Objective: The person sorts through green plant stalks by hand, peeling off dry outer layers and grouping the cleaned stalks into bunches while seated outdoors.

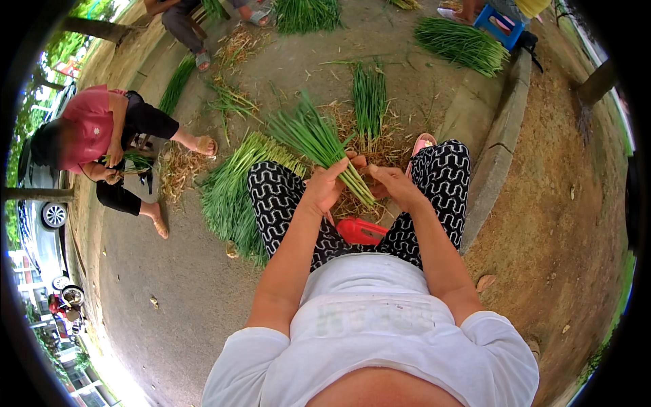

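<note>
Left hand (325,188) clasps slender green stalks (315,139), paler-based; right hand (397,187) grip unclear.

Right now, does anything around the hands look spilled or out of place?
Only the loose brown litter: it lies scattered on the ground, untidy around the near end of the green bundle. The bunch in the left hand looks orderly.

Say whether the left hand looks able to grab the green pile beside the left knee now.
Probably not at once: the left hand is closed around a bundle of green stalks. Freed, it likely could: the pale stems of the green pile show uncovered just past the left knee.
</note>
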